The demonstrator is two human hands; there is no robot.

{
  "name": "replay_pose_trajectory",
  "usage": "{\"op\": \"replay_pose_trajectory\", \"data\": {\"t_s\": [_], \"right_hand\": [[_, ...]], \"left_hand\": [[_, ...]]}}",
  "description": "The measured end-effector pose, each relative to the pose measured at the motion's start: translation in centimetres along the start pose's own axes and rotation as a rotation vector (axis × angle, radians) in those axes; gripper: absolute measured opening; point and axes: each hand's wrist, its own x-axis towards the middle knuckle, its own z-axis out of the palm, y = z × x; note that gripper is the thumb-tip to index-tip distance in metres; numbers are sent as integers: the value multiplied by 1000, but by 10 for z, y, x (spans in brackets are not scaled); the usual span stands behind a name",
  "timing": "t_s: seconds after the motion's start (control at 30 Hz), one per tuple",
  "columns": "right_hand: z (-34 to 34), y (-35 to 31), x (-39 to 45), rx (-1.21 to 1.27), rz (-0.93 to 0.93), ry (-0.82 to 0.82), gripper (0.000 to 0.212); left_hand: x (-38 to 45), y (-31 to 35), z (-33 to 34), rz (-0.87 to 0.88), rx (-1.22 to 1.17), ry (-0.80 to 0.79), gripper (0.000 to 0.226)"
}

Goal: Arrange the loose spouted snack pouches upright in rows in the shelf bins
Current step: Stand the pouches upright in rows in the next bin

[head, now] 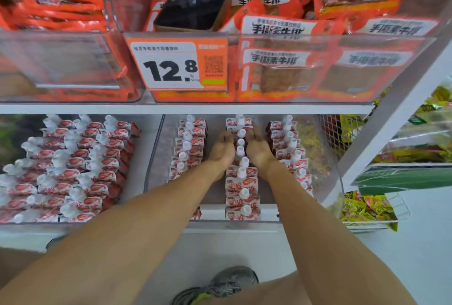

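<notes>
Landmark: the middle row (241, 170) of pouches in the clear bin (156, 148), running front to back. The left hand (221, 150) flanks its left side, the right hand (259, 149) its right (equally near). Fingers curl inward, seemingly pressing pouches between them; fingertips are hidden, so the grip is uncertain.

**Shop shelving in flat, even light**

A white metal shelf board (186, 108) crosses the view, joined at the right by a slanting white upright (391, 119). Above it, an orange price tag (178, 64) reads 12.8. A white wire basket (338, 133) hangs beyond the upright. Below lies pale, smooth floor (420, 243).
</notes>
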Motion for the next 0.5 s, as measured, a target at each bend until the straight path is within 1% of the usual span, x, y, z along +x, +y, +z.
{"op": "replay_pose_trajectory", "data": {"t_s": [0.03,0.1,0.17,0.23,0.27,0.37,0.43,0.47,0.5], "right_hand": [[-2,1,-4,-12,-21,0,50],[-7,5,-12,54,-19,-4,54],[-13,11,-27,-18,-41,-37,55],[-13,17,-45,-27,-48,-111,50],[-11,20,-51,-1,-54,-129,49],[-5,13,-63,83,-43,-108,49],[-12,15,-69,25,-11,-112,49],[-15,18,-71,-15,9,-128,54],[-16,22,-74,-5,46,-178,58]], "left_hand": [[-1,0,-3,12,34,-25,39],[-7,-1,-12,55,113,-67,42],[-17,-10,-21,104,147,-154,43],[-31,-19,-24,91,115,-278,43],[-35,-22,-24,67,105,-309,44],[-46,-15,-29,68,83,-358,46],[-54,-11,-37,45,182,-361,43],[-58,-11,-42,11,249,-366,40],[-65,-10,-45,-41,271,-403,37]]}}
